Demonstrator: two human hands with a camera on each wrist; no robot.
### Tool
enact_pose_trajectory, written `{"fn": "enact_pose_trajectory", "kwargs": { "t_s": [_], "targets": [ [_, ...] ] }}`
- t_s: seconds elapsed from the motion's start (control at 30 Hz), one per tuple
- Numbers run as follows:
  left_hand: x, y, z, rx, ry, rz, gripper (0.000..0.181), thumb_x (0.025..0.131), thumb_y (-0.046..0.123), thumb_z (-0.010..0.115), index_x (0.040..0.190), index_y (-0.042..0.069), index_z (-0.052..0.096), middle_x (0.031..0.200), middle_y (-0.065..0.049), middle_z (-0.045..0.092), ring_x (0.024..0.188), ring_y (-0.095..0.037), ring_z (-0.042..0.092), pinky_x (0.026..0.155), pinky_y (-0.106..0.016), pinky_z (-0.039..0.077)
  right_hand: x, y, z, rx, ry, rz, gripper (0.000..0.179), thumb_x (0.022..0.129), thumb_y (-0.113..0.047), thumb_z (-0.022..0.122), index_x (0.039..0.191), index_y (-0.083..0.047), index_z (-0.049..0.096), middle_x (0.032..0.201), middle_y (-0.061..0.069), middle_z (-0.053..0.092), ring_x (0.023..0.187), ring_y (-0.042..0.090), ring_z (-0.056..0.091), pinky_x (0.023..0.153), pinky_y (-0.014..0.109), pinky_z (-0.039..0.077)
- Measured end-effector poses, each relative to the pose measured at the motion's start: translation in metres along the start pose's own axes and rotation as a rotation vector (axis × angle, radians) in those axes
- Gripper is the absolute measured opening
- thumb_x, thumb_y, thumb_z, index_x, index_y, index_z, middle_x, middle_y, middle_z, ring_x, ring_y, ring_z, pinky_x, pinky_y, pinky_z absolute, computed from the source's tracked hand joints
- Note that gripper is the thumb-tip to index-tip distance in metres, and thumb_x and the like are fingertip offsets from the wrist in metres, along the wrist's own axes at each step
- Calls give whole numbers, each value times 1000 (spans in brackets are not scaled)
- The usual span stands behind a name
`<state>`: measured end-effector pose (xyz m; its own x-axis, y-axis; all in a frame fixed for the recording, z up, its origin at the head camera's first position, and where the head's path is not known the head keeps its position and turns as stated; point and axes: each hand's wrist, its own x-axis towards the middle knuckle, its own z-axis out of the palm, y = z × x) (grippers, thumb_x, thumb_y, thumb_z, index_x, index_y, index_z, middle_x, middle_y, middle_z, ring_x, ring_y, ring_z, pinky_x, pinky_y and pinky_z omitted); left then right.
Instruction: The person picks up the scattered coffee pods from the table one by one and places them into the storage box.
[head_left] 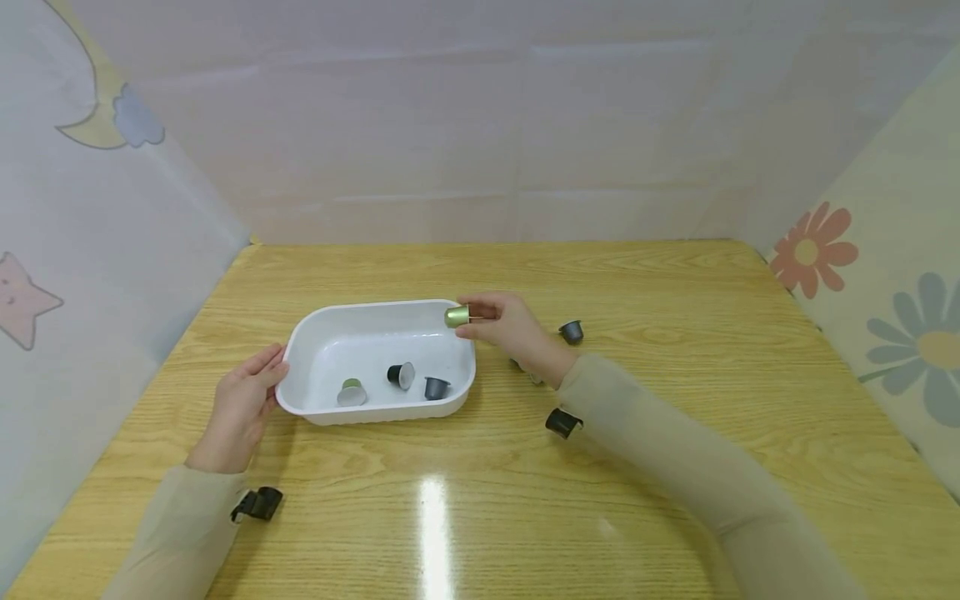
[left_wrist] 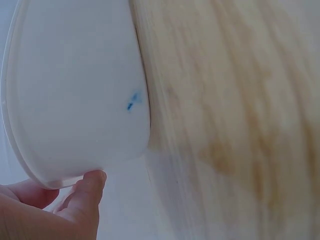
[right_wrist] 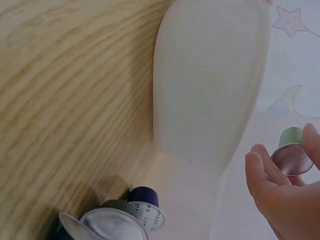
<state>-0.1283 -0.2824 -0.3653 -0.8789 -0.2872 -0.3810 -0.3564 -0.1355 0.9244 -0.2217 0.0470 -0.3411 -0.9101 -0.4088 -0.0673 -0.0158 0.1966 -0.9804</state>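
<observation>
A white plastic tub (head_left: 360, 417) stands on the table. My left hand (head_left: 243, 404) grips its left end by the rim, as the left wrist view also shows. Over the tub's back right corner, my right hand (head_left: 517, 333) pinches a light green coffee capsule (head_left: 457, 317) between thumb and fingers; its foil lid faces the palm side in the right wrist view. Inside the tub lie a green capsule (head_left: 351, 393), a black capsule (head_left: 405, 376) tipped on its side and a dark grey capsule (head_left: 437, 388).
To the tub's right, a dark grey capsule (head_left: 572, 332) lies on the wooden table (head_left: 525, 500). More capsules are partly hidden under my right wrist; the right wrist view shows a silver-lidded one (right_wrist: 117, 225) beside a dark blue one (right_wrist: 143, 196). Printed walls enclose the table.
</observation>
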Motion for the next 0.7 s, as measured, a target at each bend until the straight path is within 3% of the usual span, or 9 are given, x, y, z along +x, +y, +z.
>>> {"fn": "enact_pose_trajectory", "kwargs": {
  "t_s": [0.27,0.47,0.7],
  "targets": [
    [0,0,1,-5,10,6,58,102,16,50,154,11,24,158,-6,24,120,-1,48,83,-12,46,7,2,7,39,-4,17,50,88,2,69,136,3,53,131,20,57,119,29,56,95,30,48],
    [0,0,1,-5,9,3,59,102,15,50,154,12,24,158,-6,24,118,-1,50,82,-12,46,14,0,14,4,-28,14,50,87,-2,72,134,1,56,128,17,61,116,25,59,92,28,49],
    [0,0,1,-17,5,5,59,102,14,52,154,11,24,158,-7,24,98,7,57,79,-12,47,20,0,24,-40,-85,-11,51,86,-2,73,133,5,54,125,17,62,115,25,60,88,25,51]
  ]
}}
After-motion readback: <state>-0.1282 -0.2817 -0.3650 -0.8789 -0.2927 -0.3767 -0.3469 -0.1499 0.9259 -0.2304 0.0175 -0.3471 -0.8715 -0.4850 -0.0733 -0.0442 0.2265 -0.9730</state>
